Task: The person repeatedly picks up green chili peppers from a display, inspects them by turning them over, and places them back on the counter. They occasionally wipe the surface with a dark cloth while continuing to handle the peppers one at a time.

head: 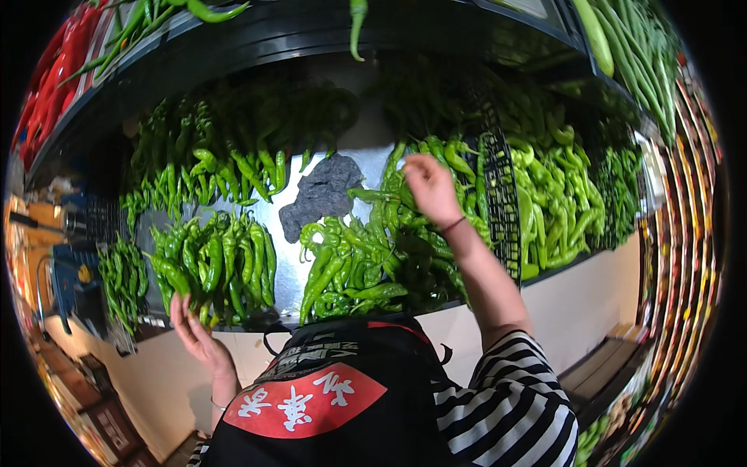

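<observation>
Rows of green peppers (251, 257) lie on a metal display shelf (289, 274). Beside their front left edge is my left hand (198, 338), its fingers spread at the tip of one pepper; whether it grips that pepper I cannot tell. Over the long green peppers (391, 216) right of the middle hangs my right hand (430, 185), its fingers curled; what may be between them is hidden. A crumpled dark grey cloth (327, 190) lies between the pepper rows. A heap of wrinkled green peppers (344, 262) sits just in front of the cloth.
A black plastic mesh divider (505, 204) separates paler green peppers (551, 210) on the right. Overhead, an upper shelf edge (292, 49) crosses the view, with one pepper (358, 29) hanging over it. Red peppers (55, 76) lie at upper left, long green vegetables (633, 64) at upper right.
</observation>
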Demonstrator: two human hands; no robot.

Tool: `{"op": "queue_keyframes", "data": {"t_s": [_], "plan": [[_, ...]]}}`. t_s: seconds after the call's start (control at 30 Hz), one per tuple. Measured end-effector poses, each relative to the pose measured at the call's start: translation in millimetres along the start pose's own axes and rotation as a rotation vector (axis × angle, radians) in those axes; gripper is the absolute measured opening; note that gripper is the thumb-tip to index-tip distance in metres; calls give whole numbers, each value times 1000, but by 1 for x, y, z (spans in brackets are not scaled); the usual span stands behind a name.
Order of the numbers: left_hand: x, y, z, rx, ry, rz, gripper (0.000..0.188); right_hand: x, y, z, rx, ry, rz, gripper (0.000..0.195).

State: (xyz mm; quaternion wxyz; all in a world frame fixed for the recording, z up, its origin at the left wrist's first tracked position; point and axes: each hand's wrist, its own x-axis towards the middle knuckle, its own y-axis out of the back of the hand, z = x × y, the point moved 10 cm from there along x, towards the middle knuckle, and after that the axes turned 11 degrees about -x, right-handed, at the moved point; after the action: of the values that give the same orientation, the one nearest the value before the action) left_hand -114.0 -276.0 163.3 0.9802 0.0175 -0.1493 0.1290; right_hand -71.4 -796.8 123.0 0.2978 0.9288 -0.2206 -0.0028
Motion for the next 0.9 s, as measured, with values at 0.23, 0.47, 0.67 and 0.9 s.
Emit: {"op": "queue_keyframes", "data": {"t_s": [0.23, 0.47, 0.67, 0.9], "plan": [[-52, -72, -2, -69, 172, -150, 31, 135, 60, 31, -1093, 159, 418, 61], [-78, -72, -3, -35, 211, -173, 29, 174, 50, 83, -1208, -271, 73, 57], [-82, -77, -2, -38, 275, -184, 26, 167, 74, 72, -1069, -7, 266, 30], [-83, -94, 1, -46, 250, -301, 24, 62, 117, -7, -362, 363, 420, 27]]}}
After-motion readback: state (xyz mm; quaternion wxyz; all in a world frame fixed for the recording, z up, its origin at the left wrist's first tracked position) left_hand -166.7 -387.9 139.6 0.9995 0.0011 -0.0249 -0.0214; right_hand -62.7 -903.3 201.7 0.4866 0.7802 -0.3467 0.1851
